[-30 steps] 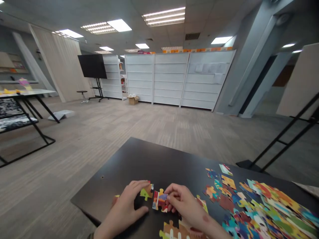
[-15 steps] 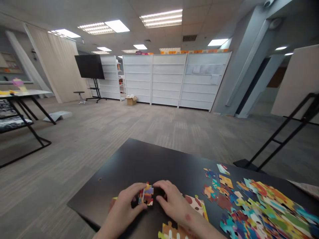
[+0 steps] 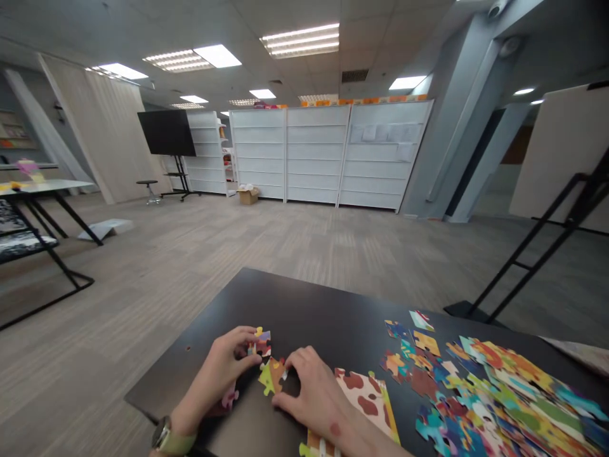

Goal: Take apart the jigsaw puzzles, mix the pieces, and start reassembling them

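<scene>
Now the left hand [image 3: 215, 379] is pinching a small joined puzzle chunk [image 3: 259, 343] at its fingertips, while the right hand [image 3: 316, 398] is curving over a green-and-orange piece [image 3: 272, 376], touching it, on the black counter [image 3: 304, 304]. A watch [image 3: 162, 434] is circling the left wrist, and a spread of loose pieces [image 3: 495, 397] is lying to the right, past a cream piece blotched brown [image 3: 364, 400].

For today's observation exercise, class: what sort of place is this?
Probably a large shop or showroom floor, perhaps being fitted out: white shelving units line the far side, a black display screen stands on a tall stand, and a cardboard box sits on the carpet tiles.
</scene>
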### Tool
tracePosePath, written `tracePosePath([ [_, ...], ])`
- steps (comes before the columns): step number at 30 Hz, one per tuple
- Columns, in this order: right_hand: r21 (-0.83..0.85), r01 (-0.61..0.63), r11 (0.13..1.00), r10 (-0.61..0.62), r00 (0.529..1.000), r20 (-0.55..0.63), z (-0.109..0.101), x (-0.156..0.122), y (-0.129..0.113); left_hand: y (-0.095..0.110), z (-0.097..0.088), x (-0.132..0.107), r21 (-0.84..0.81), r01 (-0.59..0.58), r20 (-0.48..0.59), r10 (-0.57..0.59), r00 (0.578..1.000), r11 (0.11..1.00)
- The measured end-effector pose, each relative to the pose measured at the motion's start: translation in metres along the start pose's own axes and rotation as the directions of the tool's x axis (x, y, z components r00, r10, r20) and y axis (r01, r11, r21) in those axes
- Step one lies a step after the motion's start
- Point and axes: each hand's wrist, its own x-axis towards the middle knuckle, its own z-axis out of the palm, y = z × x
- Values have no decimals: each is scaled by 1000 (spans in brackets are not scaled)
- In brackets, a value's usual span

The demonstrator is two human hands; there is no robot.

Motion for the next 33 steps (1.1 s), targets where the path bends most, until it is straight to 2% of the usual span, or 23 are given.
tracePosePath([
  [3,-32,-3,999,4,1000,14,9,5,-6,2,6,14,-48,-11,46,13,999,999],
  [5,7,40,999,-40,999,24,12,3,-4,5,12,17,-65,-22,83,27,996,998],
  [8,111,138,984,-144,988,52,8,-6,6,12,22,12,-57,-22,144,30,989,998],
  [12,184,163,969,-177,982,62,1,-15,13,20,30,2,9,-22,153,21,988,1000],
  [20,87,195,977,-202,975,86,3,-10,10,23,25,1,104,-110,194,88,977,988],
  [24,56,208,977,-213,969,127,3,-12,14,23,23,0,123,-104,218,75,973,987],
  [28,33,146,989,-149,978,148,1,-15,16,22,21,0,149,-70,246,31,969,986],
  [33,30,117,993,-120,983,137,5,-16,16,21,19,3,104,-103,262,72,962,989],
])
